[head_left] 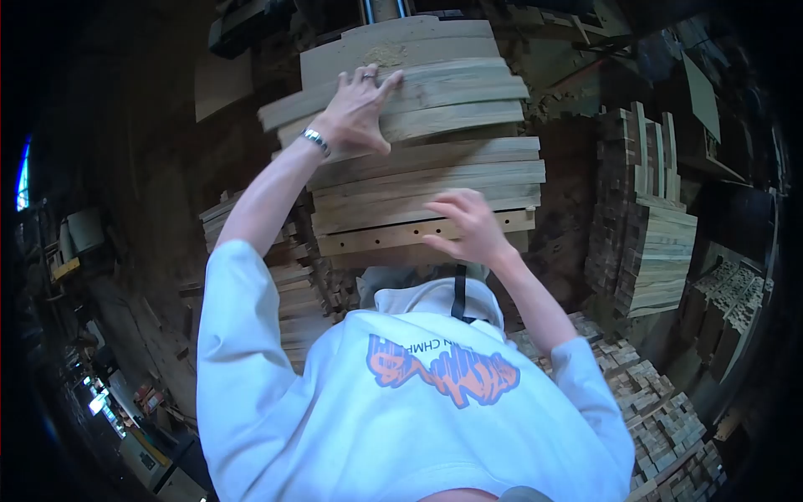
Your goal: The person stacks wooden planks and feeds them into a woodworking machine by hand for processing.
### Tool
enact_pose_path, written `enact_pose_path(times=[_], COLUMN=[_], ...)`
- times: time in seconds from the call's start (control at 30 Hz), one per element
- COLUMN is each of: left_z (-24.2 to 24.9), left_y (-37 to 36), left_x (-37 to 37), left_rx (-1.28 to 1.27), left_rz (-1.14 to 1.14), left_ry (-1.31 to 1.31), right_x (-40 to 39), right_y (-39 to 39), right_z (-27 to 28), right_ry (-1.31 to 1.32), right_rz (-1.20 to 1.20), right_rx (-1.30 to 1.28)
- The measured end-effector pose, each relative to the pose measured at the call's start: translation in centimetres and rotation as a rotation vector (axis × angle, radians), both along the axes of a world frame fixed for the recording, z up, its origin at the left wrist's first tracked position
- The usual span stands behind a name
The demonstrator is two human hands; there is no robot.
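Pale wooden boards (456, 96), with visible grain, lie side by side in front of the torso. Nearest the body, a strip (393, 237) carries a row of dark round holes. Sawdust (386, 56) lies beyond the boards. Lettering on the white shirt (401, 435) appears inverted and is not fully legible. Left hand (355, 113): fingers spread, resting on the boards. Right hand (470, 224): thumb and curled fingers apart, above the near boards; contact cannot be determined.

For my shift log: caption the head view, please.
Left hand spread over pale wooden boards; right hand near a dark-dotted strip.
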State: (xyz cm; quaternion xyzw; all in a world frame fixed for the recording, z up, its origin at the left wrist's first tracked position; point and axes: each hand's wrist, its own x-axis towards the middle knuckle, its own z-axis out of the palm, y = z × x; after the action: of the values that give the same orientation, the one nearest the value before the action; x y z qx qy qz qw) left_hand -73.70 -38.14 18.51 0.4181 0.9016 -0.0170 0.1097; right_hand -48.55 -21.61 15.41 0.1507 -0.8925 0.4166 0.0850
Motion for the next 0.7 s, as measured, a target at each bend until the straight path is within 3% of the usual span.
enact_pose_path(times=[0.1, 0.17, 0.2, 0.23, 0.3, 0.33, 0.37, 0.43, 0.47, 0.5, 0.53, 0.57, 0.7], left_z=[-3.1, -5.4, -4.1, -4.6, -5.3, -4.3, -2.9, -4.7, -7.8, -9.1, -10.5, -9.7, -11.3], left_y=[2.5, 3.1, 2.9, 2.0, -1.2, -4.0, -7.5, -15.3, -19.6, -21.3, -22.8, -21.9, -22.0], left_x=[-2.4, -2.3, -1.3, -0.6, -0.4, 0.7, 2.6, 7.5, 10.3, 13.5, 15.7, 17.3, 18.6], left_rx=[-0.093, 0.102, 0.094, 0.092, 0.51, 0.657, 0.8, 0.804, 0.802, 0.829, 0.949, 1.087, 1.18], left_rz=[-0.136, -0.054, -0.053, -0.042, 0.079, 0.231, 0.38, 0.678, 0.841, 1.036, 1.205, 1.349, 1.299], left_ry=[-0.071, -0.344, -0.295, -0.314, -0.211, -0.143, -0.07, -0.015, -0.301, -0.524, -0.928, -1.06, -1.042], right_x=[1.8, 2.3, 2.0, 2.0, 2.2, 2.7, 3.4, 5.0, 5.7, 6.0, 5.8, 5.7, 3.8], right_y=[5.5, 10.1, 12.2, 14.4, 14.7, 14.5, 14.6, 14.3, 14.8, 14.7, 14.9, 15.0, 14.9], right_z=[1.1, -1.8, -4.0, -6.3, -6.3, -5.9, -5.7, -6.1, -6.7, -6.8, -6.8, -6.8, -5.7], right_ry=[0.06, -0.103, -0.269, -0.488, -0.921, -0.905, -0.903, -0.876, -0.925, -0.931, -0.924, -0.914, -0.852], right_rz=[-0.545, -0.919, -1.01, -0.976, -0.712, -0.659, -0.619, -0.693, -0.664, -0.664, -0.651, -0.643, -0.672], right_rx=[-0.017, -0.008, -0.031, -0.04, -0.425, -0.283, -0.318, -0.511, -0.691, -0.685, -0.67, -0.657, -0.793])
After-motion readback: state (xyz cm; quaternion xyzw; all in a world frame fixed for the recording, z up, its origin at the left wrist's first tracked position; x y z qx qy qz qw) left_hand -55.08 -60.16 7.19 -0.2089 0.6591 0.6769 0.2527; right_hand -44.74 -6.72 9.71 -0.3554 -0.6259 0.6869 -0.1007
